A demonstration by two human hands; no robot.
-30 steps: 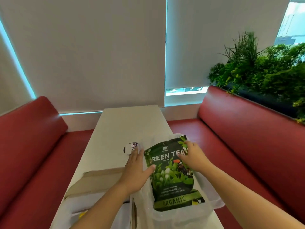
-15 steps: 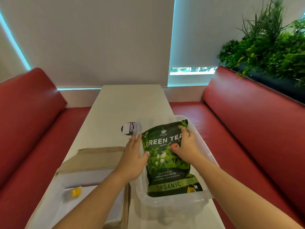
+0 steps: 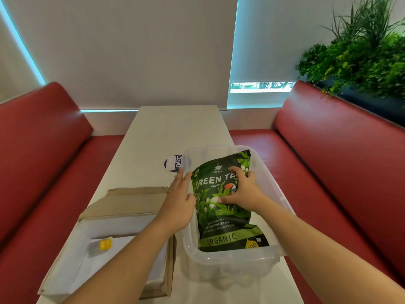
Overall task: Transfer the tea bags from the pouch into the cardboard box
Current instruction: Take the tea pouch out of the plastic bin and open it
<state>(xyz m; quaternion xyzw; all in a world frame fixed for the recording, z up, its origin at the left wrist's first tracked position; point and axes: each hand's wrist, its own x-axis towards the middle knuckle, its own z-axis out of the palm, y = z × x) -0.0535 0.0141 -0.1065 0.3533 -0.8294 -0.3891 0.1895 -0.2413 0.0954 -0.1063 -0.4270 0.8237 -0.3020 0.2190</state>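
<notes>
A long pale table (image 3: 175,132) runs away from the person between two red padded benches, one at 9 o'clock (image 3: 39,137) and one at 3 o'clock (image 3: 341,145). Beyond its far end at 12 o'clock hang grey window blinds (image 3: 131,47) edged with blue-white light. Green plants (image 3: 359,51) in a dark planter stand behind the right bench at 2 o'clock.

On the near part of the table, at 5 o'clock, sits a clear plastic tub (image 3: 230,260). Leaning inside it, top edge raised toward the far rim, is the pouch (image 3: 225,218): dark green, printed with leaves and white flowers, the words GREEN TEA across it and ORGANIC on a lighter band near the bottom. Just beside the tub at 7 o'clock lies the cardboard box (image 3: 131,202), flaps open, lined in white, with one tea bag (image 3: 102,246) bearing a yellow tag inside. A round sticker (image 3: 174,163) lies on the table just past the tub.

The left hand (image 3: 180,200) is flat and open, fingers straight, pressed against the pouch's left edge. The right hand (image 3: 243,189) rests on the pouch's front, fingers curled and pinching its upper part.
</notes>
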